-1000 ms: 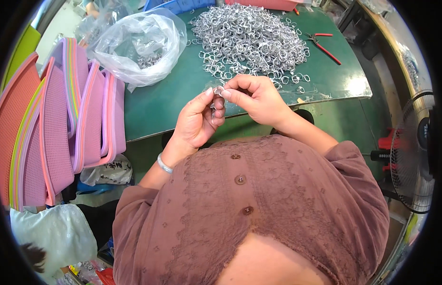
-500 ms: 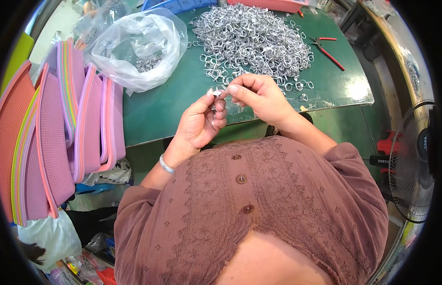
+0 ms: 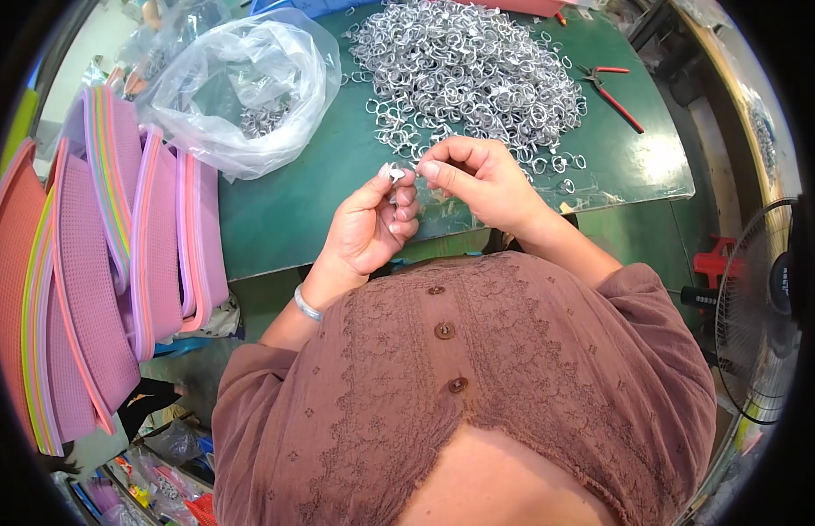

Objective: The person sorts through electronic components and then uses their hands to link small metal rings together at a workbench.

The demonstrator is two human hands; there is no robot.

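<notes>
Over the near edge of the green table (image 3: 293,210), my left hand (image 3: 368,215) pinches a small silver metal ring (image 3: 396,174) between thumb and forefinger. Its other fingers curl in, with a bit of silver metal showing among them. My right hand (image 3: 486,186) is closed in a pinch close beside it, thumb against forefinger; whatever sits between those tips is too small to make out. A large heap of silver rings (image 3: 469,74) lies just beyond both hands, with loose ones scattered at its near side.
Left of the heap, a clear plastic bag (image 3: 311,74) stands open with small metal pieces inside. Red-handled pliers (image 3: 619,107) lie on the right. Stacked pink and purple plastic baskets (image 3: 87,254) crowd the table's left side. A fan (image 3: 751,324) stands at far right.
My view has shifted slightly, so the table and baskets appear a little displaced. The ring in my left fingertips looks slightly turned; both hands stay nearly in place.
</notes>
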